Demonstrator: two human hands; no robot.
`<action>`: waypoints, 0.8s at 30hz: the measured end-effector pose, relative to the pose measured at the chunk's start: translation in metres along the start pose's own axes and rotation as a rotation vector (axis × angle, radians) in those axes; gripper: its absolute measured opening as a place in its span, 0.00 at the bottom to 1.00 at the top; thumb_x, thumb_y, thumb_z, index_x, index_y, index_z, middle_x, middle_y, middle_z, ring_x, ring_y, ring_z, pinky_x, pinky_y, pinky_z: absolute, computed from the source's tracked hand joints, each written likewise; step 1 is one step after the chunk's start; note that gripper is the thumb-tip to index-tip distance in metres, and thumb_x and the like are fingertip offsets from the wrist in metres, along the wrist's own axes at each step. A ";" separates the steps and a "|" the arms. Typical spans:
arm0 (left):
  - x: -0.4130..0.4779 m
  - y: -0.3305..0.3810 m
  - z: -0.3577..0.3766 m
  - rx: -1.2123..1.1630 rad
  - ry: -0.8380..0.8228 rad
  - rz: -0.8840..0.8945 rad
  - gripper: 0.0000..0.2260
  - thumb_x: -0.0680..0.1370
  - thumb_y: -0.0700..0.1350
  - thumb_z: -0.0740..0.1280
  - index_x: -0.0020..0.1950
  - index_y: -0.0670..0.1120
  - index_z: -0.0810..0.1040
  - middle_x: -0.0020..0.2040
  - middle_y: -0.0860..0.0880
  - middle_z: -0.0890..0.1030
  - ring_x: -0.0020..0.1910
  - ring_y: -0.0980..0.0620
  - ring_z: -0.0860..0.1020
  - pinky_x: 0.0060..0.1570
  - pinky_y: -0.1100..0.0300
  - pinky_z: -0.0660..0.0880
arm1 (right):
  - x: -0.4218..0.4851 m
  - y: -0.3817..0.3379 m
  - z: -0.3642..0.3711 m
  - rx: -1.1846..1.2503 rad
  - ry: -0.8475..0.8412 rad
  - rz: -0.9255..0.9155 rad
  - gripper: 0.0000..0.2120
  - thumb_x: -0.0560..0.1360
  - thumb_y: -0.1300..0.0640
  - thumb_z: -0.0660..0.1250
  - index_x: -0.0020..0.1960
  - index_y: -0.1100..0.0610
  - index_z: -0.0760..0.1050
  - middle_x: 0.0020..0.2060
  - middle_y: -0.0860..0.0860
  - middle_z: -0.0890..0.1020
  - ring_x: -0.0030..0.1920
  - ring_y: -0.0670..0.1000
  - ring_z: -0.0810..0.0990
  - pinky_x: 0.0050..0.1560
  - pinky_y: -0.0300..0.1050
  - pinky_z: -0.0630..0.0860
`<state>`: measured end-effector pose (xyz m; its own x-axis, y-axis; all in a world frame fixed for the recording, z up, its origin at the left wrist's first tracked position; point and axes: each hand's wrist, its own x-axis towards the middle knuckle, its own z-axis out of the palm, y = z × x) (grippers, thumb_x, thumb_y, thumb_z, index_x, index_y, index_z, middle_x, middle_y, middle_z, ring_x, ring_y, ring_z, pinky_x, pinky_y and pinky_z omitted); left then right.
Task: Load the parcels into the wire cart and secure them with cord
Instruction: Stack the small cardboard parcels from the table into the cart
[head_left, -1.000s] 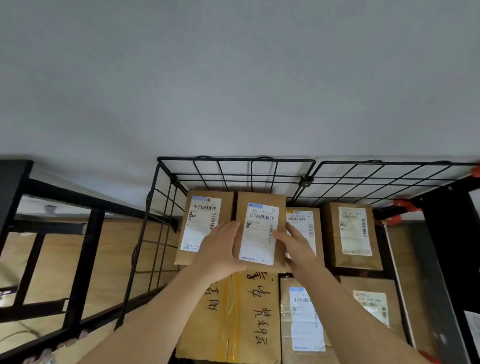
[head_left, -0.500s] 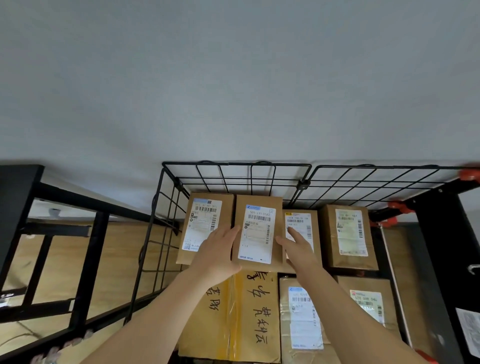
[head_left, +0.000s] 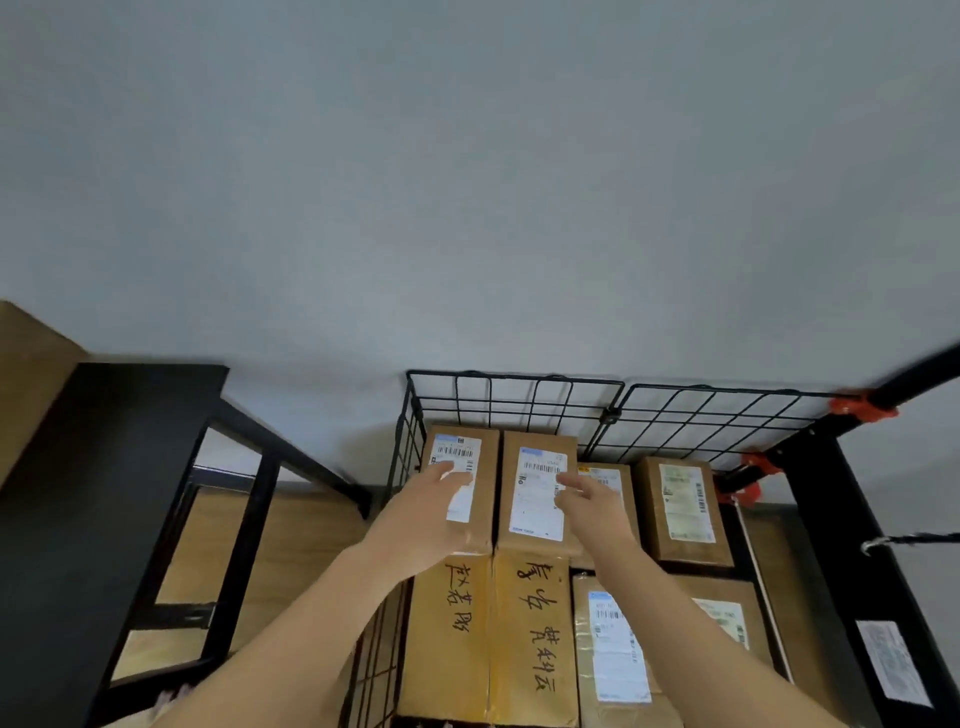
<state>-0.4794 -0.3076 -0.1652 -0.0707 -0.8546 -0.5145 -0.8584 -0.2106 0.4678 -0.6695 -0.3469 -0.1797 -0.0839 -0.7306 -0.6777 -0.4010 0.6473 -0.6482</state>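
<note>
**Q:** Where do the parcels lie?

**A:** All lie inside the wire cart (head_left: 519, 376), right of centre. The far row, from left to right, holds the first parcel (head_left: 485, 499), second parcel (head_left: 537, 499), third parcel (head_left: 623, 491) and fourth parcel (head_left: 680, 512). Each is brown, with a white label facing the camera. The first and second sit side by side, touching. In the near row, a taped box (head_left: 493, 639) with handwritten characters sits at the left. A labelled near parcel (head_left: 615, 649) sits just right of it, and another lies beyond the right forearm.

**Q:** And the hands?

**A:** The left hand (head_left: 426, 519) lies over the first parcel, with fingers straight across its label, grasping nothing. The right hand (head_left: 589, 504) is at the second parcel's right edge, above the seam with the third. Its fingers are loosely extended and blurred, and they are curled round nothing. Whether they touch the cardboard cannot be told.

**Q:** What surrounds the cart?

**A:** A black frame (head_left: 104, 493) stands to the left, apart from the cart. Orange clamps (head_left: 860, 408) sit at the cart's far right corner. A thin white strand (head_left: 763, 587) runs along the cart's right side, and whether it is the cord cannot be told.
</note>
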 end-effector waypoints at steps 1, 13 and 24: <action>-0.010 -0.003 -0.007 0.000 0.027 0.021 0.31 0.76 0.47 0.67 0.76 0.53 0.57 0.77 0.54 0.54 0.75 0.52 0.55 0.71 0.56 0.58 | -0.011 -0.006 0.005 0.001 0.002 -0.030 0.18 0.78 0.63 0.59 0.66 0.53 0.72 0.44 0.46 0.75 0.53 0.58 0.79 0.49 0.48 0.77; -0.170 -0.094 -0.093 -0.112 0.352 0.111 0.26 0.77 0.48 0.66 0.74 0.56 0.61 0.76 0.56 0.55 0.74 0.55 0.57 0.70 0.58 0.58 | -0.155 -0.073 0.124 0.022 -0.057 -0.335 0.10 0.76 0.62 0.64 0.54 0.51 0.78 0.52 0.51 0.81 0.51 0.50 0.78 0.53 0.46 0.76; -0.310 -0.211 -0.130 -0.145 0.555 -0.037 0.27 0.76 0.48 0.67 0.73 0.57 0.62 0.75 0.58 0.57 0.73 0.56 0.61 0.69 0.58 0.64 | -0.270 -0.098 0.259 0.003 -0.235 -0.481 0.07 0.75 0.63 0.66 0.48 0.52 0.79 0.47 0.52 0.81 0.49 0.50 0.79 0.53 0.42 0.74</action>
<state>-0.2104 -0.0601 -0.0113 0.2686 -0.9584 -0.0963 -0.7741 -0.2743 0.5705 -0.3713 -0.1569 -0.0227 0.3152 -0.8768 -0.3631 -0.3413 0.2522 -0.9055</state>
